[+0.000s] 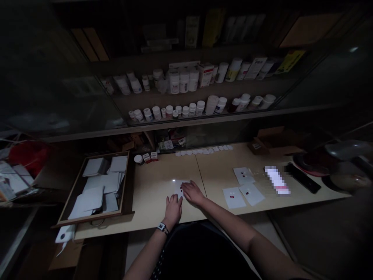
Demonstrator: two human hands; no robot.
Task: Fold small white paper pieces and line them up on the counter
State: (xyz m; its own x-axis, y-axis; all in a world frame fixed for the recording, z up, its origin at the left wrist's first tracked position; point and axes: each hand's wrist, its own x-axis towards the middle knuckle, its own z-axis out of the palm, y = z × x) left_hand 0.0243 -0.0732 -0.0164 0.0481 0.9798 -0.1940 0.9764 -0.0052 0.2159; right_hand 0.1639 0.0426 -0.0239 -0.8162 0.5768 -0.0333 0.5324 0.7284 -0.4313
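Near the centre of the frame, I am holding both hands at a small white sheet of paper (177, 187), which is lying on the desk (154, 184) and carrying a few dark red pills (181, 188). My left hand (173, 209) is sitting at the sheet's lower edge, fingers bending downward; my right hand (192, 193) is reaching over its right side, palm down, fingers stretching out just beside the pills. Whether either hand's fingers are pinching the paper or merely resting on it, I am not managing to tell in this dim light.

As I am judging it, this step is calling for a light touch: loose pills could be rolling off if the paper were tilting, so I am wanting the sheet flat, one hand steadying it while the other is working. Right of centre, three other sheets (254, 197) are also bearing pills; my right forearm is passing near them, so I am wanting small, slow elbow movements.
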